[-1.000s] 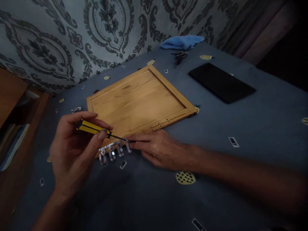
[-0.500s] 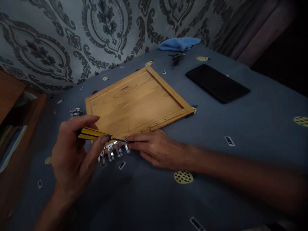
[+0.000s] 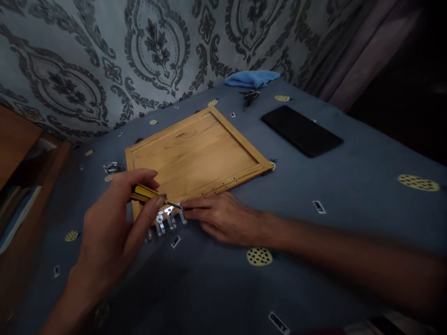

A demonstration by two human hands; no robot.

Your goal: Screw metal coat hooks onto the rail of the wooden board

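Note:
A wooden board (image 3: 195, 153) with a raised frame lies on a blue patterned sheet. Several metal hooks (image 3: 166, 219) hang off its near edge. My left hand (image 3: 111, 232) is closed around a yellow-and-black screwdriver (image 3: 146, 194), whose tip points right at the rightmost hook. My right hand (image 3: 220, 216) lies beside the board's near edge, fingers pinched together at that hook and the screwdriver's tip. What lies between those fingertips is too small to make out.
A black flat tablet (image 3: 302, 131) lies at the right back of the sheet. A blue cloth (image 3: 251, 78) and a small dark tool (image 3: 248, 95) sit near the patterned wall. A metal part (image 3: 112, 167) rests left of the board. A wooden shelf (image 3: 21, 186) stands at left.
The view has tilted down and shifted slightly. My left hand has turned over the screwdriver, covering more of its handle. My right hand stays at the hook.

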